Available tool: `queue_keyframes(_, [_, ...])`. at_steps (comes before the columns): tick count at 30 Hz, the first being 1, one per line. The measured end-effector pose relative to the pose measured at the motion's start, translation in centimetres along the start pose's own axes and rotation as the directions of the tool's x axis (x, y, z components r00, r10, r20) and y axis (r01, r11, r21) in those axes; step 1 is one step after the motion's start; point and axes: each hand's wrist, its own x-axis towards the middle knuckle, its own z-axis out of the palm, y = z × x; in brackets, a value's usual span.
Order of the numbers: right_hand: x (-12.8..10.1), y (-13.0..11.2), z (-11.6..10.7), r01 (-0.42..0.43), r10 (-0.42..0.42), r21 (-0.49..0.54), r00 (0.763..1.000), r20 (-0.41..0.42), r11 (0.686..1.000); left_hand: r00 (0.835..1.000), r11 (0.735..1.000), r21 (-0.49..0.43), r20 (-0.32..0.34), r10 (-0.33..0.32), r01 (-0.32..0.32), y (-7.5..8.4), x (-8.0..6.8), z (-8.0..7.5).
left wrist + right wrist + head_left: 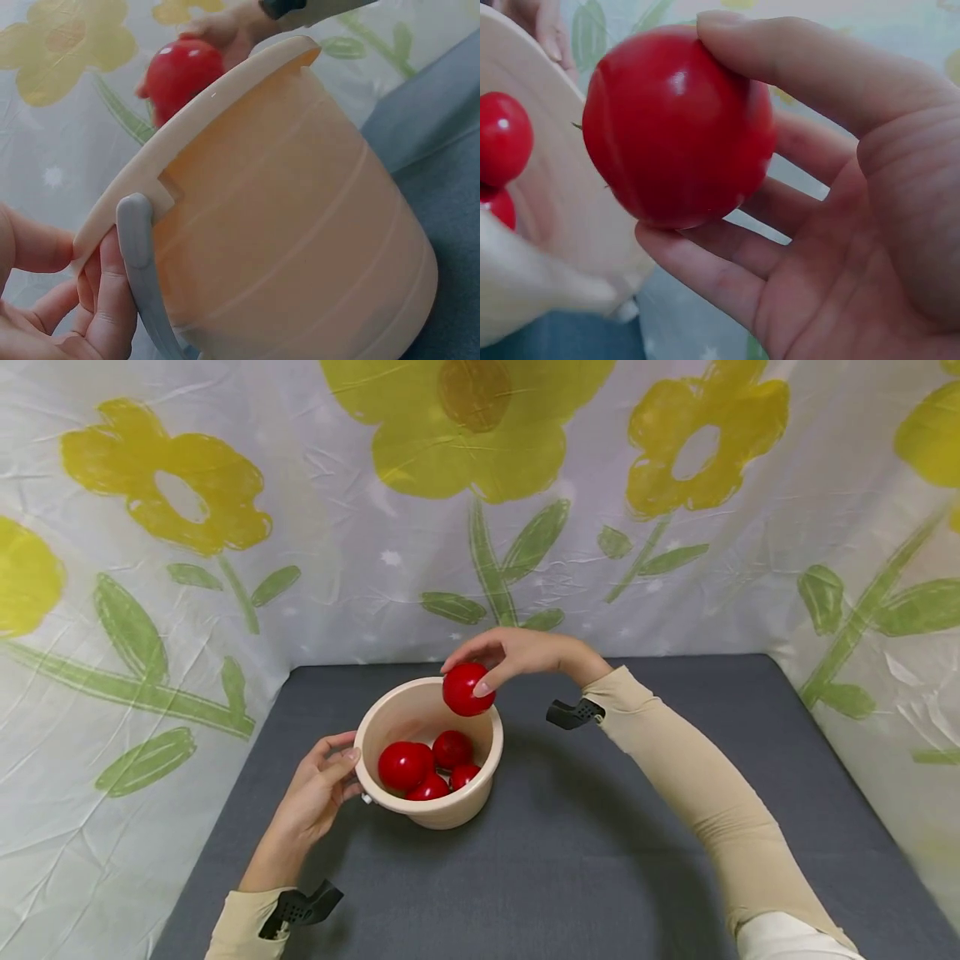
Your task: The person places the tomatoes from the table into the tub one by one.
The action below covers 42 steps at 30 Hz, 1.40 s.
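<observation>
The left hand point(318, 789) grips the near-left rim of the bucket point(442, 806), thumb on the rim edge and fingers curled against the outer wall beside the grey handle point(139, 262). The bucket is a round, cream-coloured plastic vessel with smooth walls, faint horizontal ridges and a thickened lip. It stands near the middle of the bench point(600, 860), closer to the far edge than the near edge. The bench surface is dark grey with a fine matte, fabric-like texture.

Four red tomatoes point(405, 766) lie on the bucket floor, touching one another; each is round, smooth and glossy.

The right hand point(517, 656) holds a fifth tomato point(463, 688) over the far rim of the bucket, pinched between thumb and fingertips. Its skin is glossy red with a small highlight and shallow lobes.

Beyond the far edge hangs a creased white sheet point(375, 552) printed with yellow flowers and green leaves.
</observation>
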Motion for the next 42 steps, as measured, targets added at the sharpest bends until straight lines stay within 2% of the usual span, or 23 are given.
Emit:
queue_keyframes(11, [5.3, -0.1, 0.2, -0.084, 0.095, -0.069, 0.983, 0.160, 0.994, 1.000, 1.000, 0.001, -0.017, -0.013, 0.013, 0.0, 0.1, 0.0])
queue_keyframes(20, [7.2, -0.1, 1.1, -0.120, 0.144, -0.108, 0.957, 0.250, 0.987, 1.000, 1.000, 0.009, -0.017, -0.015, 0.015, 0.0, 0.0, 0.2])
queue_keyframes(28, [7.9, -0.1, 1.7, -0.141, 0.164, -0.094, 0.937, 0.310, 0.985, 1.000, 1.000, -0.006, -0.010, -0.016, 0.016, 0.1, -0.1, 0.2])
queue_keyframes(36, [8.0, 0.0, 1.8, -0.116, 0.121, -0.034, 0.944, 0.306, 0.993, 1.000, 1.000, -0.005, -0.014, -0.028, 0.028, 0.0, 0.0, 0.3])
queue_keyframes(42, [7.7, 0.1, 1.9, -0.081, 0.096, -0.062, 0.953, 0.289, 0.995, 0.999, 0.999, -0.001, -0.020, -0.033, 0.033, 0.1, 0.0, 0.4])
